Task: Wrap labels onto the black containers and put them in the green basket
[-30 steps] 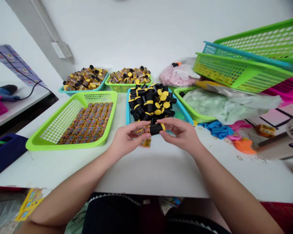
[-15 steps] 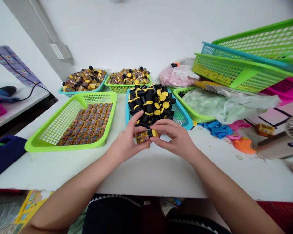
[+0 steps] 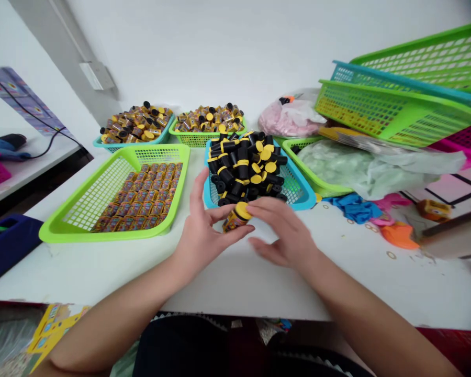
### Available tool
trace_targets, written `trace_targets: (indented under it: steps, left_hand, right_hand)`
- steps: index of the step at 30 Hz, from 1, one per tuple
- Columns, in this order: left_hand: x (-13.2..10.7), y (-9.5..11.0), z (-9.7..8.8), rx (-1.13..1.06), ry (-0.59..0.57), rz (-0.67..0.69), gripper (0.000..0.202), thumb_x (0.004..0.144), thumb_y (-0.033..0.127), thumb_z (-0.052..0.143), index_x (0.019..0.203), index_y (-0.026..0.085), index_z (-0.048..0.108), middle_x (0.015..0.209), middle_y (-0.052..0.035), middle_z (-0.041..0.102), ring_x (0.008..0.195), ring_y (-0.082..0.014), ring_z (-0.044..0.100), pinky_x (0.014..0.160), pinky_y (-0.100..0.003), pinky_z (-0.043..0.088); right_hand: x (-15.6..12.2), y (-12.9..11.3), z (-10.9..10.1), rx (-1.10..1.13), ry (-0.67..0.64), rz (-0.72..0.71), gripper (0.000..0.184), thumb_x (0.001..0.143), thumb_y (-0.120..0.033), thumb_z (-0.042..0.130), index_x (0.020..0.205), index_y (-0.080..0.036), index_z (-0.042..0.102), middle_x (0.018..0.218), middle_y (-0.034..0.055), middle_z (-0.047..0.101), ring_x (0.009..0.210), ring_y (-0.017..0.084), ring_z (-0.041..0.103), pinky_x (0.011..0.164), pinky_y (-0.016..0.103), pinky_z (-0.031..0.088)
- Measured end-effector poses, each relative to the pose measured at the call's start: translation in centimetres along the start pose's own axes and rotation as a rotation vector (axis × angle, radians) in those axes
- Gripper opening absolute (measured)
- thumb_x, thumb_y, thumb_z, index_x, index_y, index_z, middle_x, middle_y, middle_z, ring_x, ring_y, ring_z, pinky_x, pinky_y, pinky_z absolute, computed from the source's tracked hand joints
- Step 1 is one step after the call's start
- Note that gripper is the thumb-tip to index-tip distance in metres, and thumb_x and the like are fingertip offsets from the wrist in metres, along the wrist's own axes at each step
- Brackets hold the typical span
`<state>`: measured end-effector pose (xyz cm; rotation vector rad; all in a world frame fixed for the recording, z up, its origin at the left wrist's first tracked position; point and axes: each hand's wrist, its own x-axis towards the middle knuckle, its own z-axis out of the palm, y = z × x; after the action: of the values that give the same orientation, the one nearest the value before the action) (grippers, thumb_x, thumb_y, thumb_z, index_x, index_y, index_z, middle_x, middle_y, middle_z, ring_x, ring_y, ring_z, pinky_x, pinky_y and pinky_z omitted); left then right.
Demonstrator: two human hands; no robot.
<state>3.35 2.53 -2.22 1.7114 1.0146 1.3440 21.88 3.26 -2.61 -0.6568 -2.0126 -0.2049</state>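
A small canister [image 3: 234,219] with a yellow cap and a printed label tilts between the thumb and fingers of my left hand [image 3: 198,228]. My right hand [image 3: 286,230] is beside the cap, thumb apart from the fingers; its fingertips reach the cap's edge, though blur hides whether they touch. Just beyond both hands stands a blue basket [image 3: 309,200] heaped with black canisters [image 3: 241,162] that have yellow caps. To the left, a green basket [image 3: 102,238] holds rows of labelled canisters [image 3: 145,196] packed side by side.
At the back are a teal basket [image 3: 121,147] and a green basket [image 3: 196,139], both piled with labelled canisters. On the right lie stacked baskets [image 3: 384,112], a plastic bag [image 3: 337,162], blue balloon-like pieces [image 3: 353,208], an orange piece [image 3: 400,236] and a beige fan [image 3: 455,235].
The canister has turned from nearly lying to more upright, its yellow cap now up. My right hand has loosened from its end, and its thumb has come away.
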Motion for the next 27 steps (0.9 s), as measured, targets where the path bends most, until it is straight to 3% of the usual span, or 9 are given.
trace_targets:
  steps: [3, 6, 12, 17, 19, 22, 24, 27]
  left_hand:
    - [0.7, 1.0, -0.2, -0.195, -0.007, -0.095, 0.119, 0.073, 0.027, 0.083, 0.152, 0.032, -0.005, 0.092, -0.0018, 0.074, 0.077, -0.0195, 0.074, 0.079, -0.037, 0.062]
    - [1.0, 1.4, 0.1, -0.367, -0.075, -0.186, 0.117, 0.070, 0.019, 0.083, 0.149, 0.031, -0.002, 0.087, 0.0015, 0.073, 0.071, -0.0140, 0.071, 0.074, -0.029, 0.059]
    - [0.4, 1.5, 0.3, -0.548, -0.470, -0.433, 0.083, 0.083, 0.020, 0.069, 0.140, 0.021, 0.009, 0.067, 0.0082, 0.064, 0.059, -0.0089, 0.062, 0.061, -0.021, 0.050]
    - [0.5, 0.9, -0.4, -0.564, -0.627, -0.322, 0.078, 0.079, 0.023, 0.070, 0.135, 0.027, 0.015, 0.064, 0.0115, 0.053, 0.053, -0.0074, 0.054, 0.054, -0.019, 0.044]
    - [0.7, 0.9, -0.3, -0.433, -0.569, -0.222, 0.074, 0.079, 0.023, 0.069, 0.132, 0.029, 0.017, 0.069, 0.0099, 0.053, 0.052, -0.0072, 0.053, 0.051, -0.018, 0.042]
    - [1.1, 1.3, -0.5, -0.108, -0.275, -0.036, 0.060, 0.076, 0.024, 0.072, 0.121, 0.026, 0.032, 0.085, 0.0031, 0.060, 0.066, -0.0099, 0.060, 0.059, -0.021, 0.048]
    - [1.4, 1.9, -1.3, 0.106, -0.147, 0.057, 0.043, 0.076, 0.029, 0.075, 0.108, 0.023, 0.047, 0.090, -0.0001, 0.064, 0.075, -0.0126, 0.063, 0.067, -0.024, 0.052]
    - [1.6, 2.7, -4.1, 0.332, -0.058, 0.110, 0.025, 0.080, 0.038, 0.073, 0.094, 0.020, 0.061, 0.094, -0.0036, 0.070, 0.080, -0.0158, 0.067, 0.074, -0.029, 0.055]
  right_hand:
    - [0.1, -0.6, 1.1, -0.057, -0.042, -0.046, 0.061, 0.084, -0.024, 0.065, 0.139, -0.018, 0.039, 0.114, 0.0128, 0.062, 0.110, 0.024, 0.061, 0.091, 0.042, 0.058]
    - [-0.3, -0.9, 1.9, -0.144, 0.029, -0.066, 0.061, 0.080, -0.018, 0.065, 0.136, -0.015, 0.043, 0.108, 0.0125, 0.062, 0.105, 0.025, 0.062, 0.089, 0.045, 0.058]
    - [-0.4, -2.0, 1.6, -0.077, 0.092, -0.093, 0.056, 0.083, -0.025, 0.066, 0.134, -0.017, 0.046, 0.108, 0.0119, 0.066, 0.106, 0.026, 0.064, 0.087, 0.045, 0.060]
    - [-0.3, -2.3, 1.4, 0.096, 0.057, -0.144, 0.054, 0.085, -0.025, 0.064, 0.136, -0.014, 0.047, 0.111, 0.0128, 0.067, 0.108, 0.026, 0.065, 0.091, 0.044, 0.060]
    - [-0.5, -2.1, 1.5, 0.067, 0.035, -0.143, 0.057, 0.086, -0.027, 0.065, 0.138, -0.018, 0.046, 0.112, 0.0117, 0.067, 0.110, 0.026, 0.065, 0.093, 0.045, 0.059]
    - [-0.5, -1.3, 1.4, -0.053, 0.027, -0.099, 0.060, 0.082, -0.023, 0.069, 0.137, -0.025, 0.046, 0.114, 0.0098, 0.065, 0.112, 0.026, 0.063, 0.094, 0.046, 0.056]
    - [-0.3, -0.2, 0.8, -0.102, 0.012, -0.047, 0.058, 0.080, -0.032, 0.072, 0.133, -0.026, 0.051, 0.118, 0.0103, 0.063, 0.114, 0.028, 0.061, 0.097, 0.048, 0.053]
    - [0.7, 2.7, -0.9, -0.200, -0.084, 0.222, 0.042, 0.087, -0.046, 0.060, 0.123, -0.023, 0.059, 0.119, 0.0125, 0.064, 0.115, 0.030, 0.060, 0.098, 0.049, 0.048]
